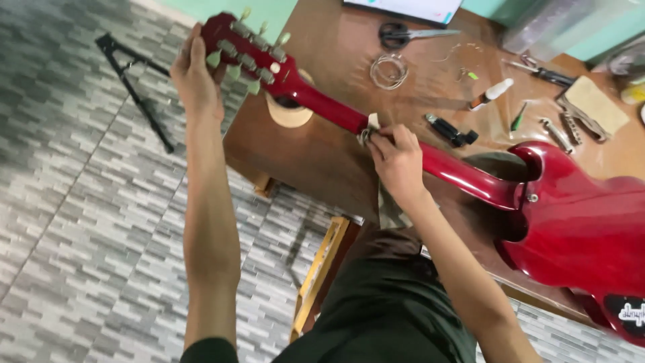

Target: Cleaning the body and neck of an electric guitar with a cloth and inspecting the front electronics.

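Wooden table (322, 144) bears red guitar (578, 222) (body cropped); left hand (196, 77) grips headstock (245, 47); right hand (398, 160) pinches cloth (371, 124).

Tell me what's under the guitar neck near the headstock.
A tan tape roll on the brown table sits beneath the neck. The neck covers the roll's top, so contact can't be judged.

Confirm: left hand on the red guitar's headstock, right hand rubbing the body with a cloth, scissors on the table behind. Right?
Not quite. The right hand presses the cloth on the guitar's neck, not the body, as the head view shows. The rest stands: the left hand is on the red guitar's headstock and scissors lie on the table behind.
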